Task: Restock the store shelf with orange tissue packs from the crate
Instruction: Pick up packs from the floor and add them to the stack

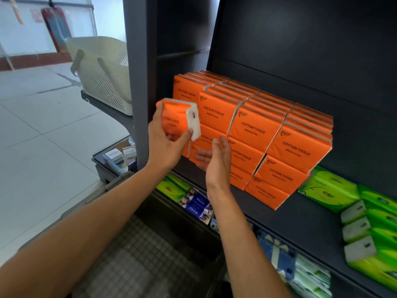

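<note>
Left hand (164,143) at frame centre grips one orange plastic-wrapped tissue pack (175,119); right hand (214,158), fingers relaxed, holds nothing, just before stacked orange packs (268,134) on dark shelf (300,214).

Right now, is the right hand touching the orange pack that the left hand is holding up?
Apart. The head view shows the right hand open below the held orange pack, with stacked packs showing in the gap between them; only the left hand grips it.
</note>
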`<state>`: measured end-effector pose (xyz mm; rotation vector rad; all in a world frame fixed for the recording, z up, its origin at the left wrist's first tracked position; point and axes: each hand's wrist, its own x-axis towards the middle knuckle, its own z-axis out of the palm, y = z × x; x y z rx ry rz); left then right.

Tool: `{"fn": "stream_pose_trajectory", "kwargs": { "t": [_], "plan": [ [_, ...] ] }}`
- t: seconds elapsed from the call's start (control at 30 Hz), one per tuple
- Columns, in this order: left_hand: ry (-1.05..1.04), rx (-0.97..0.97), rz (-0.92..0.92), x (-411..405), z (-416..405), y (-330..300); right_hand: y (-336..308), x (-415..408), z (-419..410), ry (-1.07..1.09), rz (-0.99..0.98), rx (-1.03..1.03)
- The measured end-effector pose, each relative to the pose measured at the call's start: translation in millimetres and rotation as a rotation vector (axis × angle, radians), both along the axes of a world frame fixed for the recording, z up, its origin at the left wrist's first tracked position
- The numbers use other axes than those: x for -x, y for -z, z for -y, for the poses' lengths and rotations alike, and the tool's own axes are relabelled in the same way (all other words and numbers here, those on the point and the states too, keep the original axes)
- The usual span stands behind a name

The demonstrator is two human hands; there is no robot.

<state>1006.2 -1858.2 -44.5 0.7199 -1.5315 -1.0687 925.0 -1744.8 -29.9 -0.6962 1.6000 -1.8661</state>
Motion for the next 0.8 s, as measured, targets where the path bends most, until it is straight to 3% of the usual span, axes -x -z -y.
{"fn": "stream_pose_trajectory", "kwargs": {
  "t": [0.2,0.5,0.8],
  "plan": [
    [-0.105,0.026,-0.11,33.5,25.0,-37.8,3.2,2.5,5.3,-0.065,-0.021,-0.034],
    [-0.248,0.107,-0.116,59.6,33.3,-54.7,10.7,3.7,6.0,-0.14,-0.032,-0.064],
    [-0.274,0.021,-0.132,77.0,47.5,-77.4,18.3,-1.2,9.9,-0.181,-0.034,-0.085]
  ]
}}
